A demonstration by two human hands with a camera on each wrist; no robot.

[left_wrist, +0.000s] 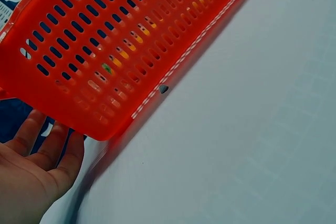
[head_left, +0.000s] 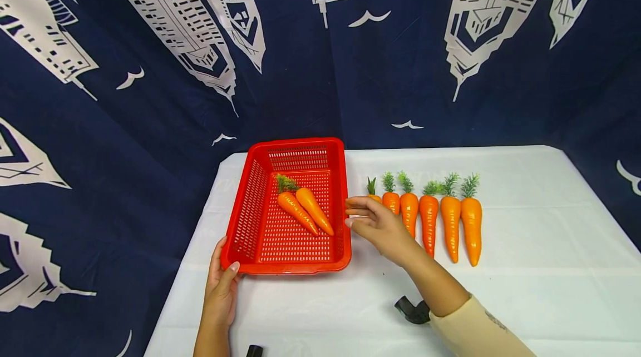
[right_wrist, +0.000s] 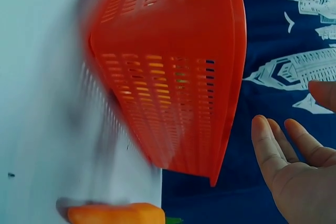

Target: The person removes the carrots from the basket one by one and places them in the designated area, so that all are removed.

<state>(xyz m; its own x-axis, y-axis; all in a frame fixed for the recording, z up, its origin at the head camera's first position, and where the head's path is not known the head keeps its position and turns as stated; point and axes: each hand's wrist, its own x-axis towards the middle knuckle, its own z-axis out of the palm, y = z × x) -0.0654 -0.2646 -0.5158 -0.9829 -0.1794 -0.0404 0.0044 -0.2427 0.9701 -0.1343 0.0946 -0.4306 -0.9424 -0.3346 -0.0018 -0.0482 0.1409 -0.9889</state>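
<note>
A red plastic basket point(head_left: 299, 268) with slotted walls stands on the white table. Two orange carrots point(head_left: 297, 213) with green tops lie inside it. My left hand point(head_left: 219, 297) grips the basket's near left corner, thumb over the rim and fingers outside, as the left wrist view also shows. Beside the right rim is my right hand point(head_left: 383, 233), its fingers loosely extended; in the right wrist view this hand point(right_wrist: 302, 169) appears apart from the basket point(right_wrist: 173, 40) and holds nothing. Several carrots point(head_left: 450, 229) lie in a row right of that hand, which partly hides the leftmost ones.
A black curved object point(head_left: 413, 311) lies on the table, partly covered by the right forearm. Another small black object point(head_left: 254, 351) shows at the bottom edge. A dark blue cloth point(head_left: 400, 84) with white building prints hangs behind the white tabletop point(head_left: 541, 290).
</note>
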